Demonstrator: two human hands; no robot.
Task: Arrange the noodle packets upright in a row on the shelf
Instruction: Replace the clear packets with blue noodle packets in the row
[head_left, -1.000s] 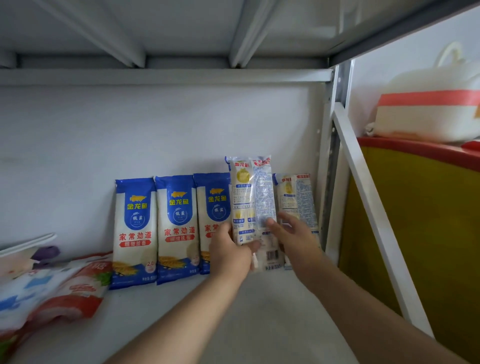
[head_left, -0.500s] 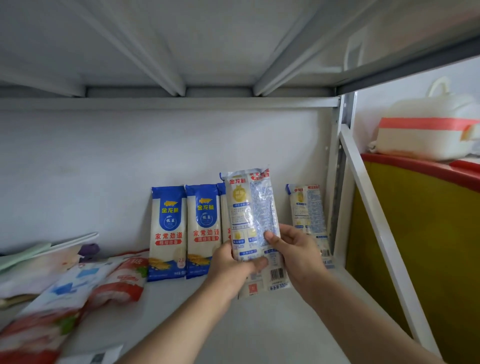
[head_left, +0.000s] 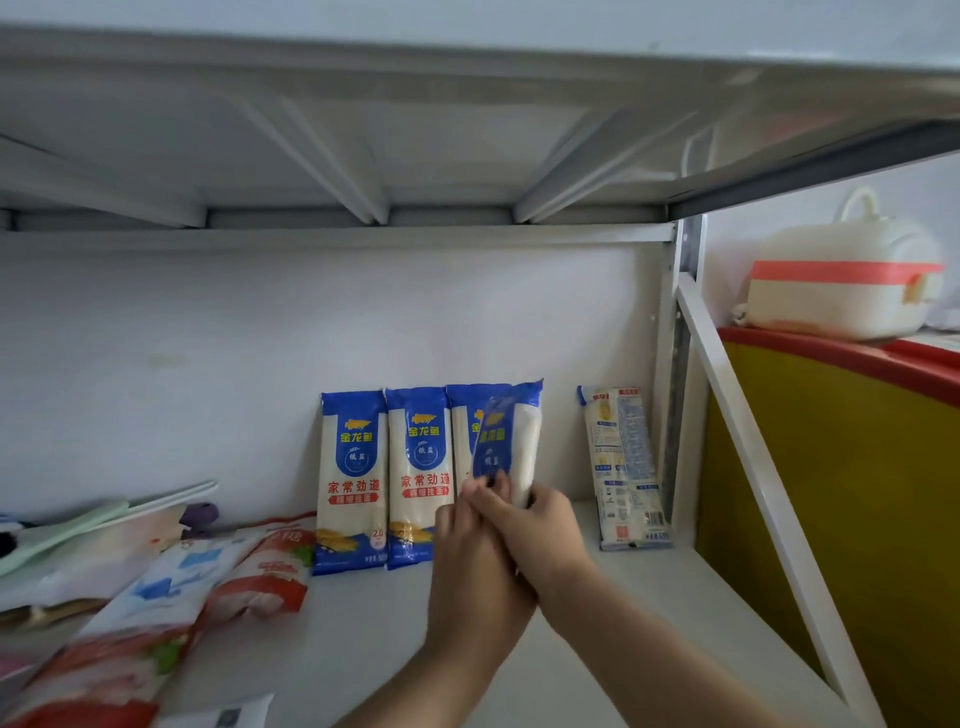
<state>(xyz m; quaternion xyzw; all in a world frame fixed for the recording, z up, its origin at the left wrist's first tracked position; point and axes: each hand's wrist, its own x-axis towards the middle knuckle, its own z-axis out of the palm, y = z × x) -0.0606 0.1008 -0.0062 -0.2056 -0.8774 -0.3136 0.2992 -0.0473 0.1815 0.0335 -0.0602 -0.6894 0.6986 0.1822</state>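
Three blue-and-white noodle packets stand upright against the back wall of the white shelf (head_left: 623, 613): one at the left (head_left: 353, 483), a second (head_left: 421, 478) beside it, a third (head_left: 462, 431) partly hidden. In front of the third, both my hands hold a further noodle packet (head_left: 511, 441), turned edge-on with its blue front facing left. My left hand (head_left: 467, 561) and my right hand (head_left: 540, 525) overlap on its lower end. Another packet (head_left: 626, 467) stands alone at the right with its printed back facing me.
Red-and-white and blue-and-white bags (head_left: 208, 577) lie flat on the left of the shelf, with pale boards (head_left: 93, 525) behind them. The shelf post (head_left: 675, 389) and a diagonal brace (head_left: 753, 441) close the right side. Beyond it a white container (head_left: 841, 291) sits on a red-and-yellow surface.
The held packet has been rotated from back-facing to edge-on with its blue front showing, and my hands have closed together on its lower end. The view has pulled back.
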